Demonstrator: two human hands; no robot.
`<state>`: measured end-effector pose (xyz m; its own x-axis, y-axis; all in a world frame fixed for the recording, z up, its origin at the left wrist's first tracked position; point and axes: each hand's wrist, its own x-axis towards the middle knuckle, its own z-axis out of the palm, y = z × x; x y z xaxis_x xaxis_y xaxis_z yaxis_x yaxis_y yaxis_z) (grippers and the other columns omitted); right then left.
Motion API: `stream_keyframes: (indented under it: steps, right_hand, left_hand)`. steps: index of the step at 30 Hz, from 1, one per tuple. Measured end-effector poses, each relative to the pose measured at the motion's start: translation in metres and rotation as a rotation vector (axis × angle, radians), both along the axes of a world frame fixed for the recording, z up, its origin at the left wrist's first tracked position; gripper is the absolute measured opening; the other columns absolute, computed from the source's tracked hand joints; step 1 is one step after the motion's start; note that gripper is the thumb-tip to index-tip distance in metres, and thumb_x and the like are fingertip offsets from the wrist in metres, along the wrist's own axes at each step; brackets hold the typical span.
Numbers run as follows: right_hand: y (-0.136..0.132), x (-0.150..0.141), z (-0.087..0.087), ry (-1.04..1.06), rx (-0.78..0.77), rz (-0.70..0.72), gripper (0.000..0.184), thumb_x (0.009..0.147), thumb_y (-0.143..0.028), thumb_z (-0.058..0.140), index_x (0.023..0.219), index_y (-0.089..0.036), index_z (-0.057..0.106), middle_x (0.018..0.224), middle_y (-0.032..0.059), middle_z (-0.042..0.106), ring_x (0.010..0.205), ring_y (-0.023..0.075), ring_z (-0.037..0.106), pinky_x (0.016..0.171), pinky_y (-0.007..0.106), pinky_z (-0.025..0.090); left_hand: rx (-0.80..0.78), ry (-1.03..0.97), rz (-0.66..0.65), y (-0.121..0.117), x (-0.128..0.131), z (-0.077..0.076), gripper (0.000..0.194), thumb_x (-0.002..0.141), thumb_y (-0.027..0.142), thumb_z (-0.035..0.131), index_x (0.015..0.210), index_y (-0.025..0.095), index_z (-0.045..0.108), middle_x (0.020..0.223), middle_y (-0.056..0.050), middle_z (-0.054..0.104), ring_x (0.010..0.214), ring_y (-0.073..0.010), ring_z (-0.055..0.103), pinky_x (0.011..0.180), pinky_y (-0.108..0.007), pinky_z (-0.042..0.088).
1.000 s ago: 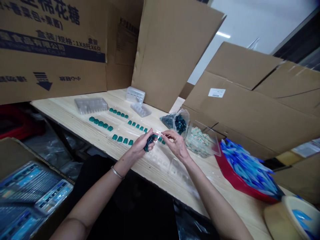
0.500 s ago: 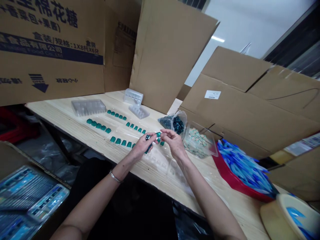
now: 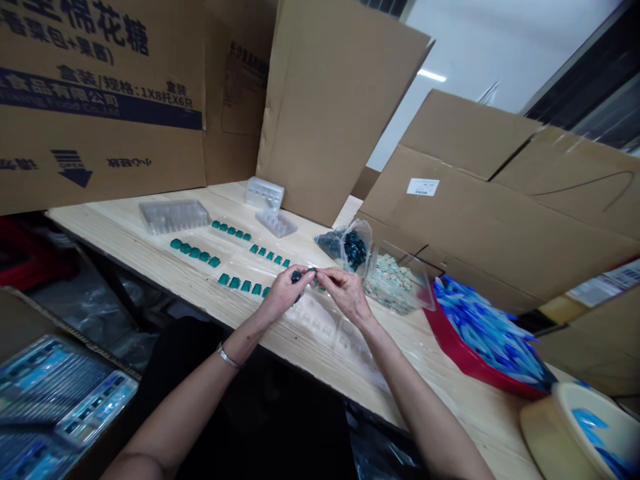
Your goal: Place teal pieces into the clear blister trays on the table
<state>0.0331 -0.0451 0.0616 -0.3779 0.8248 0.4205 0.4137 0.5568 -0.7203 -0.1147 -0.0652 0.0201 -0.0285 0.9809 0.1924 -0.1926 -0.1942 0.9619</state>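
The left hand (image 3: 280, 295) is holding a dark teal clump (image 3: 297, 276) tight, while the right hand (image 3: 345, 293) is pinching a tiny piece (image 3: 313, 270) just beside it, above the worktop (image 3: 115, 223).

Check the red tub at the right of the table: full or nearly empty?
Full: the red tub is heaped with blue pieces above its rim.

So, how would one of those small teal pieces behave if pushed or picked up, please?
The glossy teal pieces probably feel slippery to pinch. Their flat-based, blocky shape suggests they would slide rather than roll, and they look stiff.
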Motion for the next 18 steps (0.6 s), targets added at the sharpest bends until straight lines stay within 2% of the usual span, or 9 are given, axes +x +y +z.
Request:
stream_keyframes:
  steps: [6,11,13,18]
  right_hand:
    - [-0.003,0.002,-0.004,-0.078,0.052,-0.043,0.026,0.083,-0.037,0.051,0.087,-0.020,0.071,0.071,0.0033,0.068,0.062,0.0155,0.061,0.058,0.025,0.046]
    - [-0.011,0.002,-0.003,-0.152,0.155,-0.039,0.026,0.085,-0.032,0.047,0.089,-0.019,0.069,0.074,0.0030,0.068,0.063,0.0145,0.061,0.061,0.024,0.046]
    - [-0.012,0.002,-0.004,-0.183,0.171,-0.037,0.025,0.086,-0.030,0.046,0.091,-0.018,0.068,0.074,0.0026,0.068,0.063,0.0139,0.061,0.061,0.022,0.046]
    - [-0.009,0.003,-0.009,-0.248,0.215,-0.092,0.022,0.086,-0.028,0.045,0.091,-0.017,0.063,0.070,0.0026,0.065,0.059,0.0132,0.059,0.058,0.022,0.043]
  left_hand:
    - [0.052,0.106,0.037,0.000,-0.003,0.000,0.025,0.071,0.037,0.063,0.084,0.016,0.059,0.070,0.001,0.057,0.056,-0.0082,0.047,0.050,-0.019,0.035]
    - [0.021,0.055,-0.051,-0.001,-0.003,-0.001,0.029,0.074,0.040,0.060,0.088,0.015,0.058,0.056,0.005,0.048,0.045,-0.0064,0.039,0.043,-0.019,0.029]
    - [0.029,0.064,-0.050,-0.001,-0.004,-0.002,0.029,0.074,0.040,0.060,0.089,0.015,0.058,0.056,0.005,0.048,0.045,-0.0066,0.040,0.042,-0.019,0.030]
    - [0.088,0.156,0.049,0.000,-0.002,-0.001,0.023,0.069,0.032,0.064,0.085,0.016,0.061,0.080,-0.002,0.063,0.068,-0.0120,0.056,0.060,-0.022,0.043]
